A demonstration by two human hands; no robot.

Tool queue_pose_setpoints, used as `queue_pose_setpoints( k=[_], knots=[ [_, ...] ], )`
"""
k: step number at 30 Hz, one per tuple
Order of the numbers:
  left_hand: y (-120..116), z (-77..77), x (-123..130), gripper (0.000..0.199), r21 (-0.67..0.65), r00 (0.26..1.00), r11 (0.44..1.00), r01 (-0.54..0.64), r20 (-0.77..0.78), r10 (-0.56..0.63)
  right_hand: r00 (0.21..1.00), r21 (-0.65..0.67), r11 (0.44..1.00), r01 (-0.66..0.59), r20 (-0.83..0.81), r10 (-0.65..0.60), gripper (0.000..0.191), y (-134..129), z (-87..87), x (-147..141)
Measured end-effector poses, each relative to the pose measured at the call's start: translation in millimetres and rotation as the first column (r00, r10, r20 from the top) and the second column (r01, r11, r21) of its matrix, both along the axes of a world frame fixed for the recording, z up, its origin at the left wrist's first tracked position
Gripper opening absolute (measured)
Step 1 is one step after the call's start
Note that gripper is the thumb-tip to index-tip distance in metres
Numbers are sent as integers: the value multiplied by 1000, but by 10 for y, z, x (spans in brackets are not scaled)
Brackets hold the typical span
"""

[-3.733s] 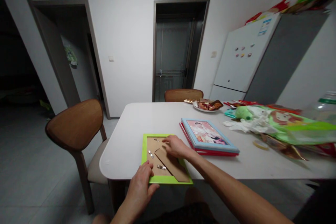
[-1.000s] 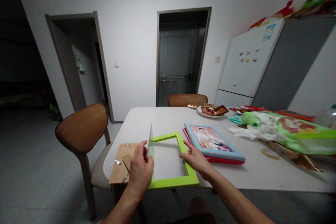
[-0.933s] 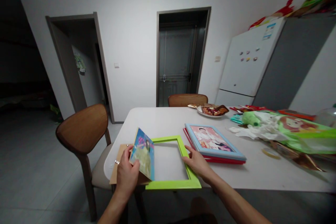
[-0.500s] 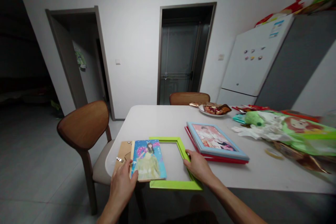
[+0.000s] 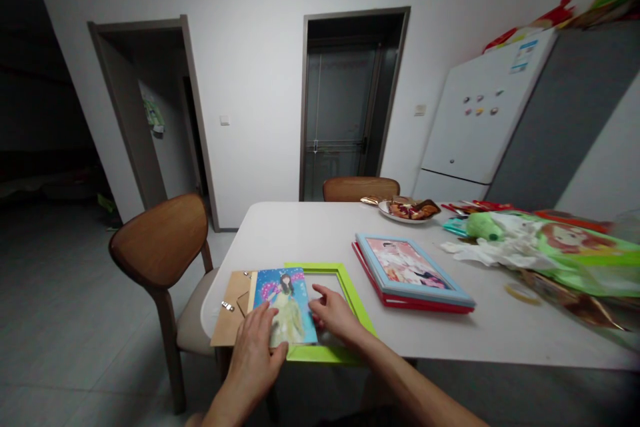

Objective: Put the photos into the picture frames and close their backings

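A picture card (image 5: pixel 293 300) of a figure in a pale yellow dress on blue lies over the left part of a lime green photo frame (image 5: pixel 357 300). A brown backing board (image 5: pixel 235 310) with metal clips sits partly beneath the card's left side. My left hand (image 5: pixel 257 343) rests on the card's lower left, fingers stretched and thumb apart near the bottom edge. At the card's right edge is my right hand (image 5: pixel 337 313), over the frame's opening. Its index finger is extended apart from the other, bent fingers; no grip on the card is visible.
To the right lies a stack with a light blue picture frame (image 5: pixel 415 270) over red ones. Behind it stands a plate of food (image 5: pixel 407 210). Green bags and white tissue (image 5: pixel 510 247) crowd the table's right side, near a tape roll (image 5: pixel 523 293). Wooden chairs (image 5: pixel 163 240) flank the table.
My right hand has left the green frame's right side and moved left to the card's edge. My left hand has shifted right, from the backing board onto the card.
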State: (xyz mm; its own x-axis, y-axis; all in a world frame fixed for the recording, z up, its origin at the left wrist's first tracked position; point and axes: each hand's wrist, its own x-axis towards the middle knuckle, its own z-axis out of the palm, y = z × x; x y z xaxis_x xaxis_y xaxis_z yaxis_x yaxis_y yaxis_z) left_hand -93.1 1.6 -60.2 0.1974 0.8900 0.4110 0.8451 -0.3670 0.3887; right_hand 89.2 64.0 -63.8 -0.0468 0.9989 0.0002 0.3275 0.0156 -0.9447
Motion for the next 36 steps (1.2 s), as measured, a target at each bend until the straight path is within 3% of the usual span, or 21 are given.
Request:
queue_pose_setpoints(
  k=[5,11,16,19,22,24,27,30,32,36],
  knots=[
    [20,-4,133,47,23,997,997,74,-4,-74,947,-43,997,63,-312,-74,64,66,85,-267],
    [105,127,176,58,190,986,973,133,77,-150,900,93,990,106,-432,-56,62,-67,562,-362],
    [158,248,191,47,289,932,954,74,321,-170,829,200,978,52,-555,70,62,-238,856,-374],
    [125,354,255,29,176,769,984,-26,632,-93,826,110,991,80,-563,-4,54,-288,763,-293],
    [74,401,407,32,-24,476,997,-77,878,58,826,-170,979,112,-531,-187,38,-290,508,-190],
    [45,381,538,35,-71,325,997,-4,943,69,765,-279,959,53,-606,-219,30,-275,361,-134],
    [29,302,678,37,-83,234,977,197,972,35,655,-216,974,74,-726,-211,25,-235,295,-27],
    [64,210,656,43,-111,242,964,241,969,52,681,-130,977,171,-701,-212,31,-178,348,173],
    [104,150,572,45,-142,311,971,190,947,77,746,-108,981,160,-638,-192,38,-137,368,333],
    [120,33,457,41,-210,686,970,120,724,72,874,-106,987,118,-460,-154,40,-47,301,536]
  ],
)
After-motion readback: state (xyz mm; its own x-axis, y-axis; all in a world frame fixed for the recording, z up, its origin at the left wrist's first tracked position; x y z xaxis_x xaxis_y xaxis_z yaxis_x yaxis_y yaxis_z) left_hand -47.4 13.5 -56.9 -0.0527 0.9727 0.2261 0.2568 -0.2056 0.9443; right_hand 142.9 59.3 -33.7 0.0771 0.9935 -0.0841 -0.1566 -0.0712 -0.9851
